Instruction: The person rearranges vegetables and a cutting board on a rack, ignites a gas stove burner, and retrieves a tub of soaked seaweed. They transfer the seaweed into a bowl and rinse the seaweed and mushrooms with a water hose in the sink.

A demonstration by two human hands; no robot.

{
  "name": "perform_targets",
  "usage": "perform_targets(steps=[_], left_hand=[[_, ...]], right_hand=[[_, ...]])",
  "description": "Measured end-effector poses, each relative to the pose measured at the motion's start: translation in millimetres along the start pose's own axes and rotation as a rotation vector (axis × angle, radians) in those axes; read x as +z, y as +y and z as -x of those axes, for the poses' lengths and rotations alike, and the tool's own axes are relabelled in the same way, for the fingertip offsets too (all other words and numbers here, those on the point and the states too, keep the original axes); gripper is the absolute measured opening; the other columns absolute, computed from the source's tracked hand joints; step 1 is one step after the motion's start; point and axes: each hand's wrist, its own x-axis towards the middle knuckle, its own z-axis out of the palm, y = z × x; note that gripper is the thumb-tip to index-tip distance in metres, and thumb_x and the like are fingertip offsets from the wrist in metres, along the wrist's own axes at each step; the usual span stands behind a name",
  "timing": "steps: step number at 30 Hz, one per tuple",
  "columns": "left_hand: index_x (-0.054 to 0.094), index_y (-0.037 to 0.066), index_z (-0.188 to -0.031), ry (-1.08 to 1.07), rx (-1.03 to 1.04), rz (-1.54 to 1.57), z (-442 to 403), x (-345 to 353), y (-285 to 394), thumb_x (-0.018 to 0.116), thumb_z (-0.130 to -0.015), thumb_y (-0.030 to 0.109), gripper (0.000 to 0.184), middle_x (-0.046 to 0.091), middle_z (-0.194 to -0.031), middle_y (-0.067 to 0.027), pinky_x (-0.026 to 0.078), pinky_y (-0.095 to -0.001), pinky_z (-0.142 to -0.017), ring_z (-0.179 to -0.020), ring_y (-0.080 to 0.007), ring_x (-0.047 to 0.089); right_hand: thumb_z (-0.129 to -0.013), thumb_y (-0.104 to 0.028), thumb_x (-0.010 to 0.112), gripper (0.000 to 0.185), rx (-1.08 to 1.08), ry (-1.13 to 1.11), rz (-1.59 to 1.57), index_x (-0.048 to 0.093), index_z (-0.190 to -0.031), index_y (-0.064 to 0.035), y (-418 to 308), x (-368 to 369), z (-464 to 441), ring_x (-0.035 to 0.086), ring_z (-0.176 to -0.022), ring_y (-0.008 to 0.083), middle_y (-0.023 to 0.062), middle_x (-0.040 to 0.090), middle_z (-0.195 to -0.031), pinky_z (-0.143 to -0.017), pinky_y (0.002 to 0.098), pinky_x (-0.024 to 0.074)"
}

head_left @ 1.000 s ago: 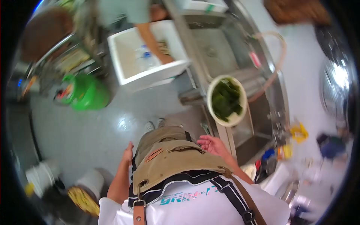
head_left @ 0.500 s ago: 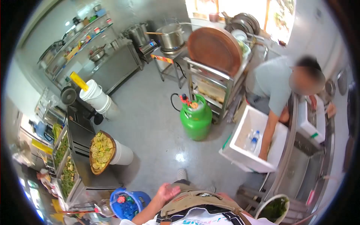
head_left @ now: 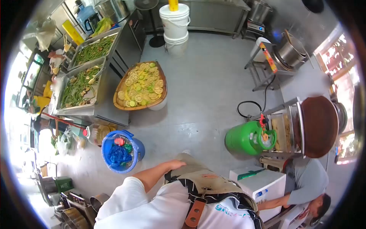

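Observation:
My left hand (head_left: 176, 164) is at the front of my khaki apron (head_left: 207, 176), near its upper left edge. Its fingers are partly hidden and too small to read clearly. My right hand does not show. To the left of my left hand stands a blue bin (head_left: 139, 150) with blue plastic and a red item inside. Ahead, a woven basket (head_left: 141, 86) of sliced lotus root and green slices rests on a white bucket (head_left: 158, 105).
A green gas cylinder (head_left: 244, 138) lies to the right, beside a metal rack (head_left: 295, 128). A co-worker (head_left: 310, 179) reaches into a white foam box (head_left: 263, 179). Trays of green beans (head_left: 80, 87) sit on the left counter. White buckets (head_left: 175, 24) stand ahead.
The view has turned left, away from the sink and the bowl of dark green leaves. The cylinder, co-worker and foam box now appear at the right; my right hand has left the view.

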Motion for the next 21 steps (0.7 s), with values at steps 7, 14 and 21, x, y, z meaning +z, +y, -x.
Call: perform_targets(steps=[7,14,21], left_hand=[[0.065,0.001,-0.096,0.28,0.523,-0.376,-49,-76,129,0.05,-0.079,0.021,0.03,0.062,-0.097,-0.0234,0.046,-0.0444,-0.081,-0.094,-0.0391,0.058],[0.063,0.002,-0.103,0.339,0.502,0.177,-2,-174,351,0.048,-0.092,0.035,0.037,0.067,-0.077,-0.008,0.049,-0.0345,-0.072,-0.079,-0.0202,0.063],[0.059,0.003,-0.115,1.062,1.018,-0.248,155,-253,537,0.074,-0.074,0.034,0.054,0.066,-0.094,-0.0073,0.047,-0.0301,-0.079,-0.089,-0.0171,0.061]], right_hand=[[-0.089,-0.042,0.052,0.042,-0.014,-0.051,0.047,0.064,-0.101,-0.0027,-135,-9,-46,0.053,-0.074,0.0169,0.0071,0.061,-0.08,-0.068,0.0336,0.0447],[-0.089,-0.042,0.051,0.042,0.063,-0.213,0.178,0.063,-0.1,-0.0029,-251,-31,-177,0.052,-0.073,0.017,0.0068,0.059,-0.079,-0.067,0.0336,0.0442],[-0.09,-0.042,0.051,0.042,-0.312,-0.503,0.411,0.063,-0.099,-0.0032,-461,-19,-280,0.051,-0.071,0.0172,0.0065,0.058,-0.077,-0.066,0.0336,0.0437]])
